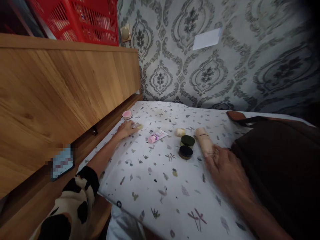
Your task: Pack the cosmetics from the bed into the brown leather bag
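Observation:
At the left side of the patterned sheet, my left hand (125, 130) has its fingers closed on a small clear item with a yellowish end (137, 126); its exact kind is not plain. A round pink compact (127, 115) lies just beyond that hand. My right hand (226, 163) grips the lower end of a long beige tube (203, 138), which rests on the sheet. Between my hands lie a pink and white squeeze tube (157, 136), a small cream-coloured jar (180, 132), and two round jars with dark lids, one greenish (187, 140) and one black (185, 151).
A dark bag (280, 166) with a strap stands close by my right arm. Along the left runs a wooden cabinet (62, 90) with a red plastic basket (85, 21) on top. A phone (62, 162) lies beside it. Patterned wallpaper (207, 75) rises behind the sheet.

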### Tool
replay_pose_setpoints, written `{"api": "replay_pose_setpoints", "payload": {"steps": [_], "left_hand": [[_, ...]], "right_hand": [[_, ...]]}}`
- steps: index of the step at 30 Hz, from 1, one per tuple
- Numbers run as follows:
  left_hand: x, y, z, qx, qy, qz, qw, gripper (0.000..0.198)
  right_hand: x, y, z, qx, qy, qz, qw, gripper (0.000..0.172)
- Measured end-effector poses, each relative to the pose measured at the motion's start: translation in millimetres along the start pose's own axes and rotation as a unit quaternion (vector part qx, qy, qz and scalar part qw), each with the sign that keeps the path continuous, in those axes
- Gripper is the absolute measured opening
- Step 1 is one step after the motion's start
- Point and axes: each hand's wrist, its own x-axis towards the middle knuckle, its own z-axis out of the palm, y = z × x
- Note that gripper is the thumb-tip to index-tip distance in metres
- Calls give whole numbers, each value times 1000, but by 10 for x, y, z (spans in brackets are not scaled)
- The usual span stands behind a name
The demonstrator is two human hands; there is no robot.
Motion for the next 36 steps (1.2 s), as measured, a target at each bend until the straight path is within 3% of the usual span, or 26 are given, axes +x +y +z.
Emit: {"api": "replay_pose_setpoints", "payload": {"steps": [3, 5, 7, 11, 15, 20, 24, 31, 36], "left_hand": [[-246, 31, 47, 7, -9, 44, 999, 58], [-435, -52, 60, 49, 8, 65, 997, 59], [-595, -198, 48, 122, 30, 65, 990, 49], [-710, -505, -40, 210, 54, -3, 976, 35], [-636, -621, -105, 243, 74, -54, 966, 34], [-575, -492, -134, 261, 86, -36, 961, 37], [-420, -247, -123, 182, 69, -26, 980, 43], [-118, 141, 178, 80, -13, -37, 996, 73], [-203, 205, 202, 55, -15, -29, 998, 62]], "right_hand": [[5, -10, -27, -1, -21, 17, 1000, 73], [4, -30, -48, -3, -34, 25, 999, 76], [2, -58, -64, -5, -41, 32, 999, 78], [3, -107, -76, -7, -44, 44, 998, 81], [20, -116, -75, -3, -53, 49, 997, 84], [32, -116, -84, 4, -44, 51, 998, 81], [25, -127, -97, 2, -47, 37, 998, 79], [14, -153, -132, 13, -51, 50, 997, 77], [7, -172, -156, 11, -58, 50, 997, 78]]}}
